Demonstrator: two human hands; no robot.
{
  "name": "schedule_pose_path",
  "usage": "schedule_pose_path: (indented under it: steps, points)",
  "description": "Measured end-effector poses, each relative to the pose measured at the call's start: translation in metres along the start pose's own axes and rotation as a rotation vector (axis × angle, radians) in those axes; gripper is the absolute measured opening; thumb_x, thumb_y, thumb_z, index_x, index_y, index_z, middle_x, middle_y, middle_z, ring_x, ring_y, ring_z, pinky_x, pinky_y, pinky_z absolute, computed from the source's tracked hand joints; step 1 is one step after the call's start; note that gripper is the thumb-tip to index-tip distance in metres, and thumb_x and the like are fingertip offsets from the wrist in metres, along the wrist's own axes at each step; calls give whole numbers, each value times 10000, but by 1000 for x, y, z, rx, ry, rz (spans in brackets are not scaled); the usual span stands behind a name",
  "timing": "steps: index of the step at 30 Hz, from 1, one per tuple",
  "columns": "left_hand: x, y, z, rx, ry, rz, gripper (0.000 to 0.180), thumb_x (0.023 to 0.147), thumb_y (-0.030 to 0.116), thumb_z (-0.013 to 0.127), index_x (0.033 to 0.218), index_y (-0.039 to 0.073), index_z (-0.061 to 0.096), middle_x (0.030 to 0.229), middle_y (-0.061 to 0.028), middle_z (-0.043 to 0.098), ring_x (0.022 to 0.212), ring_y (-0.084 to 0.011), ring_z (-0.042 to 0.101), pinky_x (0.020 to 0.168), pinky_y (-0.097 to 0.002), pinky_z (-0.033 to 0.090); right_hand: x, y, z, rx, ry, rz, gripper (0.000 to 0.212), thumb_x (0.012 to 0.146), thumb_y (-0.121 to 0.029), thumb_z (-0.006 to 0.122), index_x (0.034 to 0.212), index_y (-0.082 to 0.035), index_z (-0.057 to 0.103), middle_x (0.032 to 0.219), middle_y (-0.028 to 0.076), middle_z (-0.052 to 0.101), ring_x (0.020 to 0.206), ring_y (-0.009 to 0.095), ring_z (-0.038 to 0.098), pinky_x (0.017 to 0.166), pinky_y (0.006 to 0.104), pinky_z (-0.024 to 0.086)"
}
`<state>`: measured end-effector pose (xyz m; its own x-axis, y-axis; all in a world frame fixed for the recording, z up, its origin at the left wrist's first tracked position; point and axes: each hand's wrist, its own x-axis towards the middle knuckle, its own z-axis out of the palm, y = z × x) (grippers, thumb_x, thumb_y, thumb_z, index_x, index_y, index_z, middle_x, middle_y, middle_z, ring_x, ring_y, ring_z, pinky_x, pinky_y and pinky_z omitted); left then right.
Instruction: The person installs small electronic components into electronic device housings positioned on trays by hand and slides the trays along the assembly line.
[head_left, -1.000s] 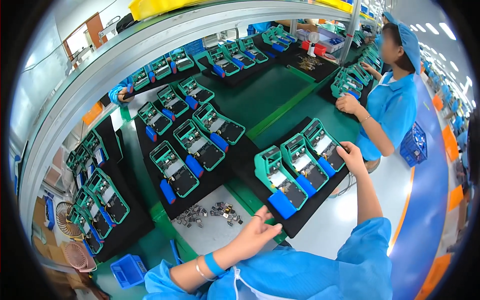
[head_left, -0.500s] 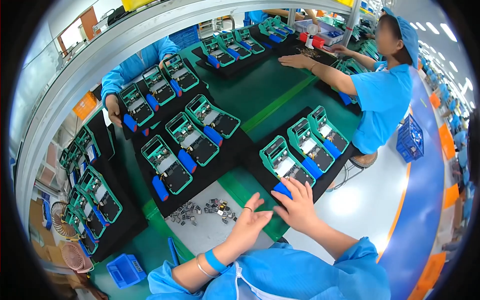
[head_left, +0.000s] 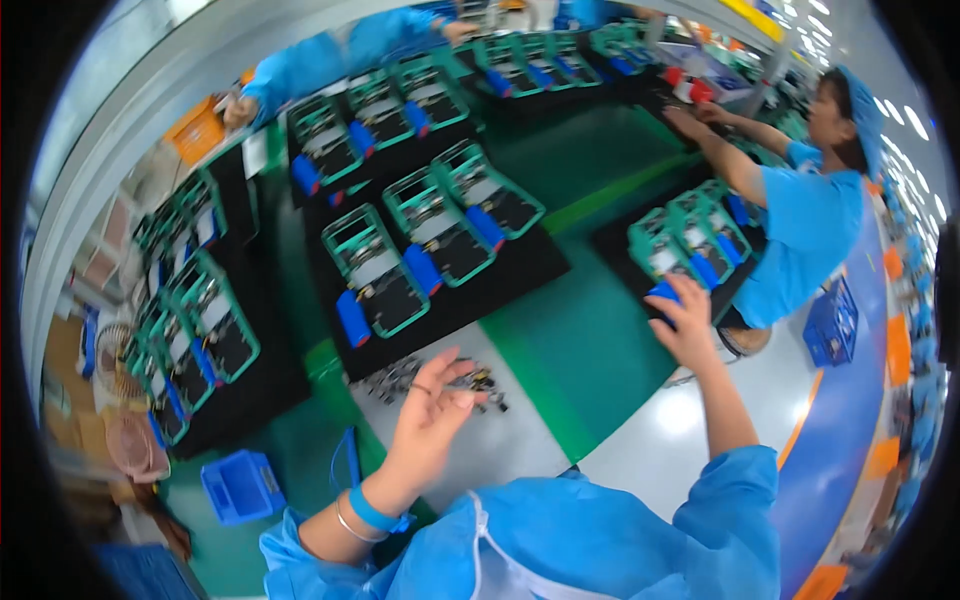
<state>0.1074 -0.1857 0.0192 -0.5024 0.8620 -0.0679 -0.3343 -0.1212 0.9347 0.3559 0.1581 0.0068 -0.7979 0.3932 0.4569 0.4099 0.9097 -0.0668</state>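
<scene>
My right hand reaches out to the right with its fingers spread. Its fingertips are at the blue cylinder beside the nearest green-framed device on a black mat. Green-framed devices stand in a row on that mat. My left hand hovers, empty, over a grey area of the table, thumb and fingers apart. Below it lies a pile of small dark metallic parts, partly hidden by the hand. Beyond, another black mat bears green-framed devices with blue cylinders beside them.
A co-worker sits at the right, arms over the table. Another person's blue sleeves reach across the far side. More devices fill a mat at left. A blue bin stands near left; a blue basket is at right.
The right-hand mat with its devices has slid away, farther and to the right, with my right hand following it. My left hand has shifted left. The far person's hands have left the devices.
</scene>
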Motion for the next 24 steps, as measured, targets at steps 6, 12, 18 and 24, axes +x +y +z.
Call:
schedule_pose_path:
  steps: [6,12,18,24]
  points:
    - [6,12,-35,94,119,148,557,983,119,606,1488,57,380,1362,-122,513,1148,-162,541,1010,-339,438,17,-7,-14,-140,-39,11,493,793,-59,721,1275,-125,643,1478,153,462,1369,390,395,1136,501,316]
    - [49,24,-69,922,316,451,535,892,204,683,1373,24,533,1394,-218,525,1305,-400,471,1093,-453,387,53,-135,18,452,-167,-115,263,847,-42,709,1107,-72,687,1217,147,613,1122,330,603,948,396,507]
    - [81,2,-91,1475,340,479,594,887,321,708,1386,36,556,1498,-179,458,1418,-359,383,1148,-473,317,83,-217,52,519,-244,-423,204,823,-68,735,1023,-95,706,1005,64,641,941,281,611,823,392,493]
    - [83,-11,-93,1470,392,573,569,847,328,742,1319,37,617,1433,-131,509,1398,-319,403,1109,-522,347,101,-230,61,385,-367,-615,223,771,-54,721,992,-65,698,940,73,631,905,283,612,776,388,489]
